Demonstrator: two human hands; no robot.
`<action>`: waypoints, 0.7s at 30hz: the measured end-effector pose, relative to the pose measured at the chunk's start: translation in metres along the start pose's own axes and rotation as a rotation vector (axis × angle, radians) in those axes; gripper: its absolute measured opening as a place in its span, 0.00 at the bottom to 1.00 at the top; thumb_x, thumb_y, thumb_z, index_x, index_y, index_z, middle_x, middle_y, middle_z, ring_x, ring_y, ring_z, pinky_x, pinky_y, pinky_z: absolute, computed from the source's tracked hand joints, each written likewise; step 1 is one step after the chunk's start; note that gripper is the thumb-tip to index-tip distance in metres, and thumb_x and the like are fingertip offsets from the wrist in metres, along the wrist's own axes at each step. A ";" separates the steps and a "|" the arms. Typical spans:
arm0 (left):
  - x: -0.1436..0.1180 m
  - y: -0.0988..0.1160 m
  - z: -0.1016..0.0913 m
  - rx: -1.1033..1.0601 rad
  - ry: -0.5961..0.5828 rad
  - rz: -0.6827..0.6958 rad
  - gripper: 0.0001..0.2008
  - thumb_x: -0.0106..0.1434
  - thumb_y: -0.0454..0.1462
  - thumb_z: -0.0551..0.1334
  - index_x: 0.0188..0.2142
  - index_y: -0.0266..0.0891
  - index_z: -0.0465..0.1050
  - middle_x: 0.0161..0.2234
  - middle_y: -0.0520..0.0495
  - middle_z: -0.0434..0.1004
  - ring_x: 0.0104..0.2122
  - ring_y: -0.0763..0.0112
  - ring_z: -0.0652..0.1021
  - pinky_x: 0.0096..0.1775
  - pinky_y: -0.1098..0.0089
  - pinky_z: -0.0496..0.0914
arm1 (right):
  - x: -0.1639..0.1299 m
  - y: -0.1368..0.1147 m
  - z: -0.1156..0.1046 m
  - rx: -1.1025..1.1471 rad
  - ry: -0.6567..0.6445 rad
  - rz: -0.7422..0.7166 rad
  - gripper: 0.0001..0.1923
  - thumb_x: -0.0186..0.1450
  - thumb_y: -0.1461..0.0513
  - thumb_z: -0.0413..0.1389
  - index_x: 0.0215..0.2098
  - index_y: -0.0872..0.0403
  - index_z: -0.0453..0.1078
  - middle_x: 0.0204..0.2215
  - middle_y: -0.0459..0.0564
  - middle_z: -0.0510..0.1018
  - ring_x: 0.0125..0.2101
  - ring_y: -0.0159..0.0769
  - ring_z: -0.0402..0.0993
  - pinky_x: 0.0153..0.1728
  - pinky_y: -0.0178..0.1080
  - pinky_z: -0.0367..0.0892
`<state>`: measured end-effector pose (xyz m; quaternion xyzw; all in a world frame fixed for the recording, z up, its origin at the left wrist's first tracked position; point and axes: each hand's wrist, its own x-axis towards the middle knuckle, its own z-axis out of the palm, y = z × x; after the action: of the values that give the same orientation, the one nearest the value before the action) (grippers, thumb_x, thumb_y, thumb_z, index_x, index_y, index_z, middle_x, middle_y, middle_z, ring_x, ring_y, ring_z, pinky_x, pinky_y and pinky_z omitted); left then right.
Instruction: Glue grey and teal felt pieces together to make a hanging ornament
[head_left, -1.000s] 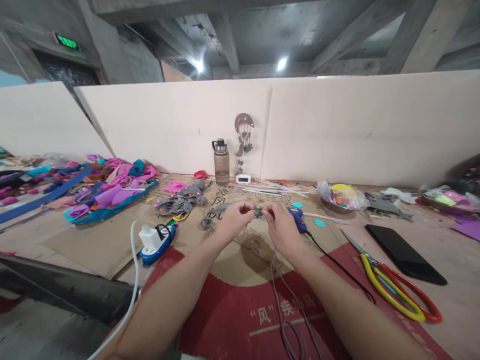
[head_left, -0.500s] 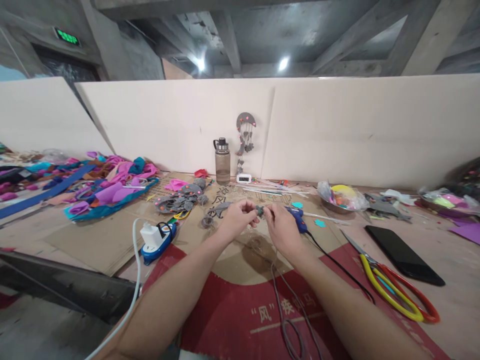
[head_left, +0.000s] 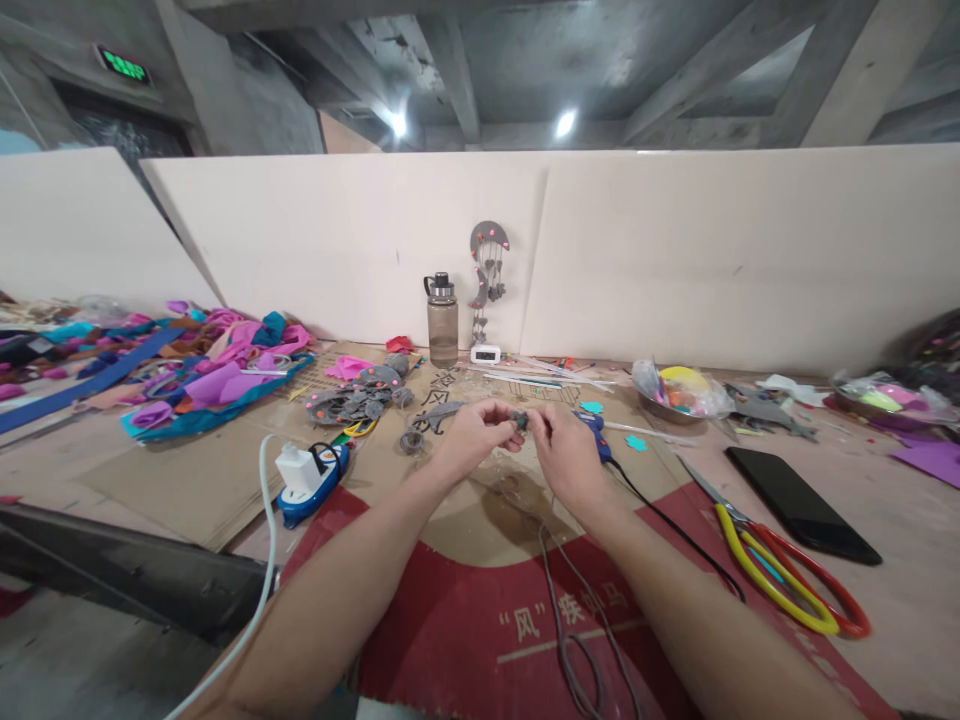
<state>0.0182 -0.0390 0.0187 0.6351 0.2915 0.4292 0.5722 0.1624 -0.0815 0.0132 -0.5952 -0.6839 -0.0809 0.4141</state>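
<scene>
Centrally, two hands pinching one small grey felt piece above the bench.

Left hand (head_left: 469, 437) and right hand (head_left: 564, 450) each close their grip on the grey felt piece (head_left: 519, 420), held over the cardboard sheet (head_left: 465, 520). One glue gun (head_left: 598, 435) lies just beside the right hand; two scissors (head_left: 780, 575), one phone (head_left: 799, 490), one bottle (head_left: 442, 320). One bowl (head_left: 679, 395) holds coloured scraps.

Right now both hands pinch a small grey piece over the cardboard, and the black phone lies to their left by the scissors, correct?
Not quite. The head view shows the black phone to the right of the hands, beside the scissors. The left hand and right hand do pinch the small grey piece.
</scene>
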 end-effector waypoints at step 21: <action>0.007 -0.014 -0.002 0.032 0.108 0.021 0.04 0.54 0.35 0.61 0.28 0.34 0.70 0.21 0.50 0.74 0.19 0.76 0.73 0.26 0.73 0.70 | 0.000 -0.007 -0.003 0.305 -0.083 0.087 0.15 0.68 0.55 0.45 0.27 0.52 0.66 0.25 0.47 0.74 0.28 0.36 0.68 0.31 0.37 0.59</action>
<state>0.0210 -0.0298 0.0065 0.6232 0.3218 0.4641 0.5409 0.1582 -0.0854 0.0180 -0.5574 -0.6784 0.0664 0.4740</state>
